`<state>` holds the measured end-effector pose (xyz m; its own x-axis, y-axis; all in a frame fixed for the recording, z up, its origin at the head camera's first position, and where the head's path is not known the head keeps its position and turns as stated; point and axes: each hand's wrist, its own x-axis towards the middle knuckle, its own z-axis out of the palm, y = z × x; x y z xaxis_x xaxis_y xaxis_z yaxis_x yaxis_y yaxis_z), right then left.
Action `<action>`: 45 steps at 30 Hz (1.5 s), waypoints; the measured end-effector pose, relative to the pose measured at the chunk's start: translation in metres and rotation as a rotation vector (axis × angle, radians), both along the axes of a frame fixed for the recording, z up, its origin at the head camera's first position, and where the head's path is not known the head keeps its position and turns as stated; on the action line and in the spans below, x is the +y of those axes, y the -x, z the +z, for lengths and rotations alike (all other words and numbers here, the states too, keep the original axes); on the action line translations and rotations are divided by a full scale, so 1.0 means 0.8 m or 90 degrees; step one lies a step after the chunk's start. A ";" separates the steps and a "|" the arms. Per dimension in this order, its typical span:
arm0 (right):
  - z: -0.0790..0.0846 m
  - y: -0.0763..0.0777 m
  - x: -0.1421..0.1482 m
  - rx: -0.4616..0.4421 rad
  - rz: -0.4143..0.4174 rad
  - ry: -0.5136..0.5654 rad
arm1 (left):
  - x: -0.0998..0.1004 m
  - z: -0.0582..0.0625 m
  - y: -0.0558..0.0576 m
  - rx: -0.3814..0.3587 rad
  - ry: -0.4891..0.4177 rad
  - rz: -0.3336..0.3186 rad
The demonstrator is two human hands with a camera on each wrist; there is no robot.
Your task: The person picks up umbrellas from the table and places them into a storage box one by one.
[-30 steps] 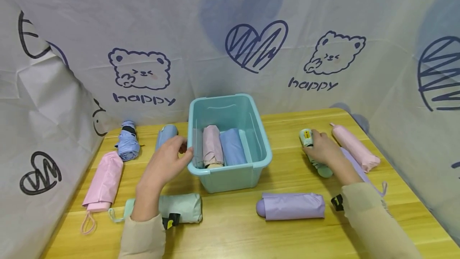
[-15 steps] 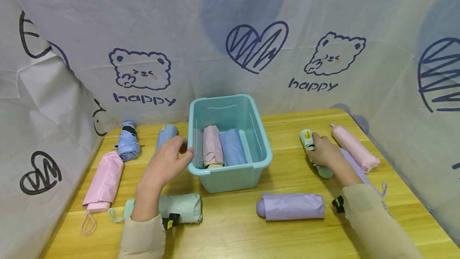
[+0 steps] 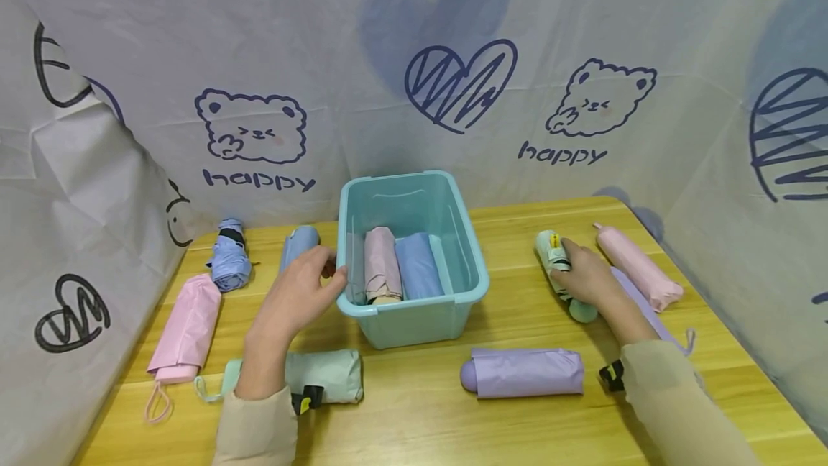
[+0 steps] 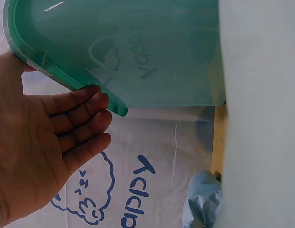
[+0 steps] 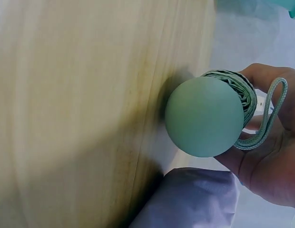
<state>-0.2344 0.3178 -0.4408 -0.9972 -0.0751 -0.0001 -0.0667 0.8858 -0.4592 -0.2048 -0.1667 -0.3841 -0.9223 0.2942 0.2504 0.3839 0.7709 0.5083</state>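
Note:
In the head view my right hand (image 3: 585, 275) grips a folded light green umbrella (image 3: 548, 249) on the right side of the table. The right wrist view shows its round green handle end (image 5: 204, 116) and a looped strap (image 5: 271, 118) beside my palm. Whether it touches the table, I cannot tell. My left hand (image 3: 297, 293) touches the left rim of a teal bin (image 3: 414, 326), its fingers relaxed and the thumb apart from them. Inside the bin lie a pale pink umbrella (image 3: 382, 257) and a blue umbrella (image 3: 419, 265), side by side.
Purple umbrellas lie at front right (image 3: 527, 372) and partly under my right arm (image 3: 637, 300); a pink umbrella (image 3: 637, 265) is beyond. Leftward are a green umbrella (image 3: 326, 376), pink umbrella (image 3: 187, 322) and blue umbrellas (image 3: 231, 257). A printed cloth (image 3: 362, 42) hangs behind the table.
The green umbrella in my right hand has shifted slightly left and turned a little. My left hand and the bin have stayed almost in place.

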 end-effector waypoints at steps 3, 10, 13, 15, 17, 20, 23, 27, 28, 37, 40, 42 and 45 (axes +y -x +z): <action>0.000 -0.002 -0.002 0.027 -0.004 0.019 | 0.000 0.000 0.000 -0.002 0.000 0.001; 0.010 -0.006 -0.009 0.074 -0.013 0.065 | 0.000 0.000 0.000 -0.002 0.004 0.001; 0.018 -0.008 -0.015 0.108 -0.022 0.069 | 0.000 0.000 0.000 0.000 0.005 0.001; 0.025 -0.011 -0.019 0.129 -0.025 0.069 | 0.000 0.000 0.000 0.002 0.005 0.000; 0.031 -0.013 -0.024 0.148 -0.021 0.067 | 0.000 0.000 0.000 0.004 0.006 -0.001; 0.042 -0.015 -0.031 0.162 -0.013 0.069 | 0.000 0.000 0.000 0.004 0.007 -0.002; 0.055 -0.017 -0.041 0.164 -0.008 0.070 | 0.000 0.000 0.000 0.001 0.006 -0.002; 0.075 -0.019 -0.054 0.157 -0.004 0.068 | 0.000 0.000 0.000 -0.003 0.004 0.000; 0.080 -0.019 -0.058 0.153 -0.003 0.066 | 0.000 0.000 0.000 -0.003 0.004 0.000; 0.116 -0.017 -0.086 0.143 0.023 0.051 | -0.001 0.000 -0.001 -0.006 0.002 0.001; 0.129 -0.014 -0.096 0.141 0.040 0.048 | -0.002 0.000 -0.001 -0.004 0.000 0.000; 0.138 -0.012 -0.103 0.139 0.054 0.036 | -0.002 0.000 0.000 -0.003 -0.001 0.000; 0.150 -0.008 -0.113 0.144 0.076 0.006 | -0.002 0.000 0.000 -0.003 -0.002 -0.001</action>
